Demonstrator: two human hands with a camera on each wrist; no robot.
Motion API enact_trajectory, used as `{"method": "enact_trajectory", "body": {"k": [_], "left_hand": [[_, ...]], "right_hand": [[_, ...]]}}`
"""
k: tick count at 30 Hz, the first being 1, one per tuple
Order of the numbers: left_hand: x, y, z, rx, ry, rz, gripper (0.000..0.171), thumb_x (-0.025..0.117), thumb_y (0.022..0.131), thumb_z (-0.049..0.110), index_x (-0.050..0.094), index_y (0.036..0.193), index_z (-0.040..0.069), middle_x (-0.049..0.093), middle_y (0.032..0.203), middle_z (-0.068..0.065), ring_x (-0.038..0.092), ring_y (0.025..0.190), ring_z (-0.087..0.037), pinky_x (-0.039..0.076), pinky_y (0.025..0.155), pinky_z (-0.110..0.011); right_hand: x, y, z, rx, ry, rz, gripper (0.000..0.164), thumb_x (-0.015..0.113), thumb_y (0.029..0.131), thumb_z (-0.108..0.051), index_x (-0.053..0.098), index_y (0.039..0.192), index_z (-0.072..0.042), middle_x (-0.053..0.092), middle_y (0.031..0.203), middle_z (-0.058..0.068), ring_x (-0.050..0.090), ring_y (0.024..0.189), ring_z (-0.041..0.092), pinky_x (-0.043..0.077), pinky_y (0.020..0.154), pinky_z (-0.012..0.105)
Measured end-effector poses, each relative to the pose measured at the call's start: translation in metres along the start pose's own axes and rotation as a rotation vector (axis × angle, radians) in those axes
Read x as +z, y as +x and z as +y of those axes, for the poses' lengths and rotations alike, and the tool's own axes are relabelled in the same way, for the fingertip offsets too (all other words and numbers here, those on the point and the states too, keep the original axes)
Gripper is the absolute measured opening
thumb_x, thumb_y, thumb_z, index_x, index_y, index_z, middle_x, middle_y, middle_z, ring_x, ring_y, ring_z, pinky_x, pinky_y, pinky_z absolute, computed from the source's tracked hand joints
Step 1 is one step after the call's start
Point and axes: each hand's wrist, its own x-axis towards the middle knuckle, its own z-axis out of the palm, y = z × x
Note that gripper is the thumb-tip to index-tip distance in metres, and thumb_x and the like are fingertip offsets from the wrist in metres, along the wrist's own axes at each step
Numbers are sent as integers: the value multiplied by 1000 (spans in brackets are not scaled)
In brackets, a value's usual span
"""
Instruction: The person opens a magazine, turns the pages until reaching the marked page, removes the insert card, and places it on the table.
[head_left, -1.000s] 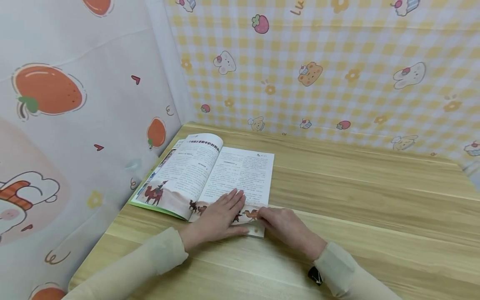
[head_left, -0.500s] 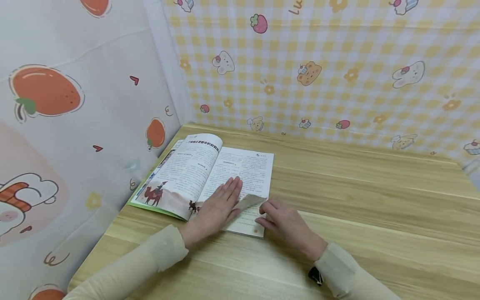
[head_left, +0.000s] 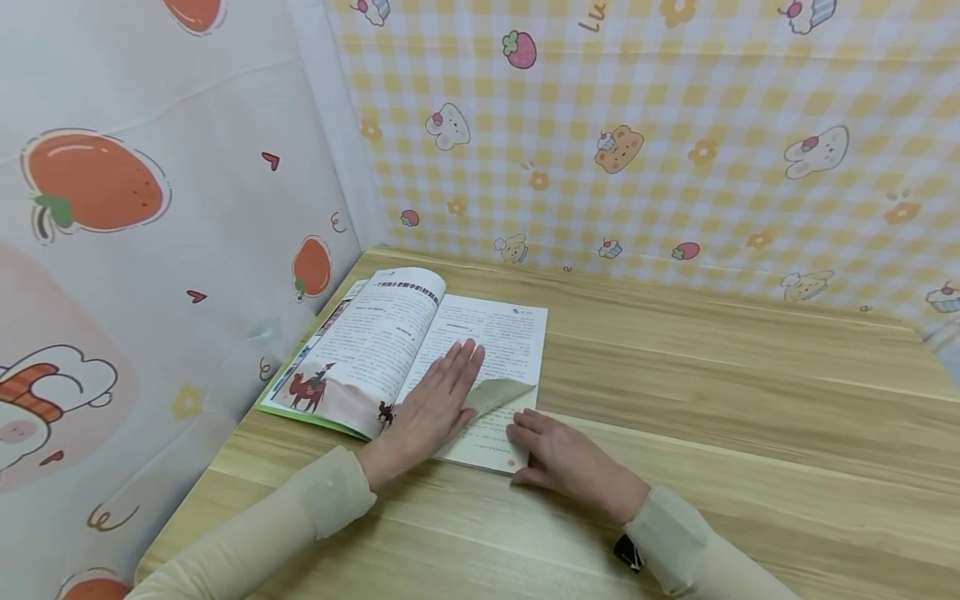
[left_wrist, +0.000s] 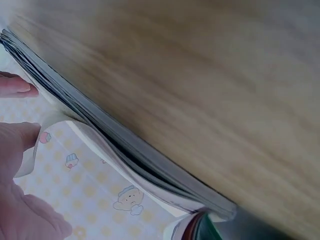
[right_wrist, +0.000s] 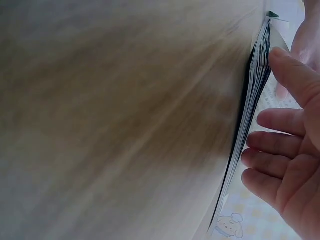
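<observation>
An open magazine (head_left: pixel 495 333) lies on the wooden table, its left pages bowed up near the spine and a camel picture (head_left: pixel 307 387) at their lower part. My left hand (head_left: pixel 431 412) rests on the right-hand page with straight fingers. The lower corner of that page is a curled flap (head_left: pixel 501 395), folded back beside my left thumb, baring printed text beneath. My right hand (head_left: pixel 573 467) is by the magazine's lower right edge, fingers loosely bent over the bared page. In the right wrist view its fingers (right_wrist: pixel 275 145) are spread along the page edges (right_wrist: pixel 250 95), pinching nothing.
The wooden table (head_left: pixel 712 400) extends right of the magazine. A patterned cloth wall (head_left: pixel 637 100) stands behind, and another cloth wall (head_left: pixel 225 250) runs close along the left. A small black object (head_left: pixel 628 552) shows beside the right sleeve cuff.
My right hand has let go of the page's lower corner and drawn down slightly. The corner has curled back toward my left hand, which has shifted a little up the page.
</observation>
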Motion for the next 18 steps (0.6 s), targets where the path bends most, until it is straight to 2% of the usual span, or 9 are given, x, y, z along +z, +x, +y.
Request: {"method": "enact_trajectory", "body": {"k": [3,6,18], "left_hand": [[1,1,0,7,32,42,108,71,88,24,-11,157,12,28,158,-22,33,146,-36,35,117,-45],[1,3,0,12,61,68,111,73,86,23,-11,157,13,29,158,-22,33,145,-36,35,117,-45],[2,4,-2,14,118,77,120,77,82,24,-18,156,15,28,157,-24,31,146,-37,34,118,-45]], "right_hand": [[1,-1,0,3,-20,-23,52,76,82,-32,64,120,2,62,127,26,61,119,41,52,100,46],[1,-1,1,-2,-33,-31,49,75,84,-32,65,118,2,63,127,25,61,119,40,52,100,46],[-1,-1,3,0,9,-41,41,68,91,-29,67,119,1,63,129,26,61,121,41,53,99,46]]}}
